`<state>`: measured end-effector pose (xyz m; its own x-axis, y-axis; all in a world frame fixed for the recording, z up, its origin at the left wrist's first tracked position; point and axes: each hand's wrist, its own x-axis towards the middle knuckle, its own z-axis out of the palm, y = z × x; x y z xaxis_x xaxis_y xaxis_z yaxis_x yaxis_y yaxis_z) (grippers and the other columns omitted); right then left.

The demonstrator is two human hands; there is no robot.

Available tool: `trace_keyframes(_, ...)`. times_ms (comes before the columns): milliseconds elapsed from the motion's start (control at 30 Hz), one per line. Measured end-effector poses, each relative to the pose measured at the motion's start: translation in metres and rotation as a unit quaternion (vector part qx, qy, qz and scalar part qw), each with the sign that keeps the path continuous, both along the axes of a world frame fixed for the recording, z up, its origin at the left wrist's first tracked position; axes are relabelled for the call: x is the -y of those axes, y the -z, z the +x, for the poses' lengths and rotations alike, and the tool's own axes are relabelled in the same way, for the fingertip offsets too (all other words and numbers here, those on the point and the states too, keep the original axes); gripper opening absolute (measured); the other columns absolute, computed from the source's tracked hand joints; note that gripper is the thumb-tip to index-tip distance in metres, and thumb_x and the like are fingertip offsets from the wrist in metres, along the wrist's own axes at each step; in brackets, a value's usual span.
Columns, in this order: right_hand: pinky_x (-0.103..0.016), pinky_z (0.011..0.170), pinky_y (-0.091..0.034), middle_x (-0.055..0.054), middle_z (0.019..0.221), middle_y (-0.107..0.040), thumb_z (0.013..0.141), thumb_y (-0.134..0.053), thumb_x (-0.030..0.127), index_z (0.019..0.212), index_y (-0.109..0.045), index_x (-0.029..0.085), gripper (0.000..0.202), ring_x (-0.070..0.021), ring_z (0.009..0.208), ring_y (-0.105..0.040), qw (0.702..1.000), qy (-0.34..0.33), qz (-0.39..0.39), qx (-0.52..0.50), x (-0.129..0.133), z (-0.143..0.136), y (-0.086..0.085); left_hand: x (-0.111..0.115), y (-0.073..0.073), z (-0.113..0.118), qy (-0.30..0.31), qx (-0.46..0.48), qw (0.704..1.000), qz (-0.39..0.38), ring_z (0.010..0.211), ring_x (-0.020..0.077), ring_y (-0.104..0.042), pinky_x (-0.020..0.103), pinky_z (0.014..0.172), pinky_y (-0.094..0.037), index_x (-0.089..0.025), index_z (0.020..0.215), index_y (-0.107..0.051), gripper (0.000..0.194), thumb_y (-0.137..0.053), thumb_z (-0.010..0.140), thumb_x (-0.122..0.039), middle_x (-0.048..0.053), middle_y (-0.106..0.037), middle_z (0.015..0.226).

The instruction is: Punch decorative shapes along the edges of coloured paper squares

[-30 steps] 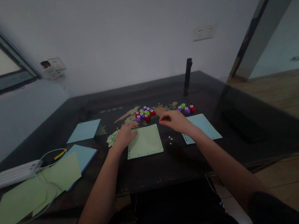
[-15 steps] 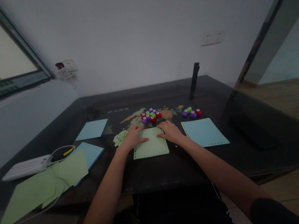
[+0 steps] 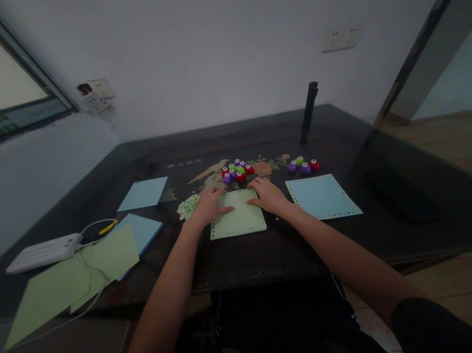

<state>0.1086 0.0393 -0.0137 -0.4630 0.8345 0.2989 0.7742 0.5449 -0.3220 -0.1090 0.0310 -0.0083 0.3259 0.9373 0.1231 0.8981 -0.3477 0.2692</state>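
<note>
A light green sheet of paper (image 3: 238,217) with small marks or holes along its edges lies flat on the dark table. On its upper left corner rests my left hand (image 3: 211,204), thumb stretched inward over the sheet. My right hand (image 3: 269,196) lies at the upper right corner, its thumb also pointing inward. Both hands look open, fingers spread, and neither grasps anything. Just beyond the sheet sits a cluster of red, purple and green craft punches (image 3: 239,171). A heap of small paper bits (image 3: 188,207) is beside my left hand.
A pale blue sheet with punched edges (image 3: 322,198) lies right, below several more punches (image 3: 304,165). Left are another blue sheet (image 3: 144,194), stacked green paper (image 3: 55,290), a white power strip (image 3: 44,253) and its cable. A black upright stick (image 3: 309,113) and dark flat object (image 3: 399,196) are right.
The camera has tilted slightly down, so the table sits higher in the picture. Both hands stay at the green sheet's upper corners with little visible movement.
</note>
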Motion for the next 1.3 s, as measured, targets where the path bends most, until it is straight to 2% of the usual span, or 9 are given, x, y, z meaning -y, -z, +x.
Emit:
trace_keyframes(267, -0.031, 0.078, -0.042, -0.004, 0.092, -0.059, 0.067, -0.067, 0.015, 0.095, -0.054, 0.019, 0.031, -0.0193, 0.088, -0.053, 0.993, 0.022, -0.039, -0.110, -0.006, 0.001, 0.008, 0.004, -0.008, 0.005, -0.004, 0.015, 1.000, 0.022, 0.109, 0.0266, -0.049, 0.037, 0.094, -0.038, -0.016, 0.106, -0.052, 0.052, -0.074, 0.063, -0.035, 0.011, -0.056, 0.111)
trace_keyframes(433, -0.025, 0.066, -0.041, 0.003, 0.072, -0.058, 0.064, -0.062, 0.011, 0.091, -0.056, 0.019, 0.028, -0.0128, 0.067, -0.055, 0.965, 0.035, -0.102, -0.240, -0.013, 0.003, 0.011, 0.003, -0.008, 0.005, -0.041, 0.030, 0.998, 0.030, 0.105, 0.0278, -0.053, 0.040, 0.090, -0.039, -0.017, 0.103, -0.056, 0.039, -0.069, 0.068, -0.024, 0.010, -0.061, 0.107)
trace_keyframes(667, -0.024, 0.056, -0.041, 0.004, 0.060, -0.058, 0.063, -0.067, 0.022, 0.082, -0.059, 0.016, 0.022, -0.0125, 0.056, -0.054, 0.912, 0.033, -0.217, -0.347, -0.021, 0.007, 0.017, -0.004, -0.013, -0.004, -0.085, 0.193, 0.977, 0.043, 0.082, 0.0210, -0.060, 0.030, 0.075, -0.043, -0.015, 0.087, -0.064, 0.025, -0.068, 0.065, -0.027, 0.005, -0.066, 0.086)
trace_keyframes(767, -0.025, 0.056, -0.044, 0.001, 0.062, -0.062, 0.064, -0.068, 0.023, 0.081, -0.060, 0.015, 0.021, -0.0134, 0.056, -0.057, 0.879, 0.008, -0.280, -0.385, -0.018, 0.008, 0.014, -0.008, -0.012, -0.008, -0.125, 0.282, 0.950, 0.040, 0.068, 0.0179, -0.058, 0.028, 0.064, -0.043, -0.015, 0.081, -0.064, 0.029, -0.072, 0.061, -0.035, 0.003, -0.064, 0.073)
trace_keyframes(900, -0.027, 0.058, -0.047, -0.003, 0.070, -0.068, 0.062, -0.071, 0.024, 0.079, -0.062, 0.015, 0.021, -0.0163, 0.061, -0.062, 0.837, -0.007, -0.339, -0.430, -0.015, 0.008, 0.011, -0.011, -0.009, -0.009, -0.151, 0.428, 0.891, 0.012, 0.059, 0.0141, -0.056, 0.025, 0.056, -0.042, -0.014, 0.083, -0.063, 0.037, -0.075, 0.058, -0.039, 0.001, -0.062, 0.069)
trace_keyframes(1067, -0.027, 0.057, -0.046, -0.003, 0.067, -0.068, 0.060, -0.072, 0.031, 0.073, -0.064, 0.015, 0.022, -0.0162, 0.058, -0.061, 0.822, 0.007, -0.322, -0.470, -0.019, 0.011, 0.007, -0.006, -0.011, -0.001, -0.124, 0.598, 0.790, -0.044, 0.066, 0.0146, -0.060, 0.026, 0.062, -0.047, -0.013, 0.094, -0.059, 0.047, -0.077, 0.057, -0.036, 0.005, -0.066, 0.080)
trace_keyframes(1133, -0.028, 0.057, -0.046, -0.003, 0.067, -0.068, 0.059, -0.073, 0.035, 0.074, -0.064, 0.015, 0.026, -0.0159, 0.058, -0.060, 0.816, 0.018, -0.291, -0.498, -0.021, 0.013, 0.005, -0.003, -0.012, 0.002, -0.095, 0.621, 0.771, -0.104, 0.071, 0.0158, -0.062, 0.027, 0.065, -0.049, -0.013, 0.099, -0.059, 0.048, -0.074, 0.060, -0.038, 0.007, -0.067, 0.088)
trace_keyframes(1200, -0.028, 0.056, -0.046, -0.003, 0.068, -0.068, 0.057, -0.073, 0.038, 0.075, -0.064, 0.016, 0.030, -0.0155, 0.057, -0.060, 0.810, 0.027, -0.253, -0.528, -0.023, 0.016, 0.001, -0.001, -0.011, 0.005, -0.066, 0.587, 0.791, -0.158, 0.074, 0.0167, -0.063, 0.027, 0.065, -0.049, -0.014, 0.099, -0.061, 0.045, -0.073, 0.064, -0.038, 0.009, -0.068, 0.092)
trace_keyframes(1300, -0.027, 0.055, -0.045, -0.003, 0.068, -0.067, 0.056, -0.073, 0.043, 0.075, -0.064, 0.016, 0.034, -0.0153, 0.057, -0.058, 0.794, 0.030, -0.219, -0.566, -0.024, 0.020, -0.006, 0.003, -0.009, 0.007, -0.027, 0.492, 0.851, -0.182, 0.069, 0.0158, -0.061, 0.025, 0.060, -0.047, -0.012, 0.090, -0.066, 0.035, -0.070, 0.068, -0.038, 0.010, -0.069, 0.087)
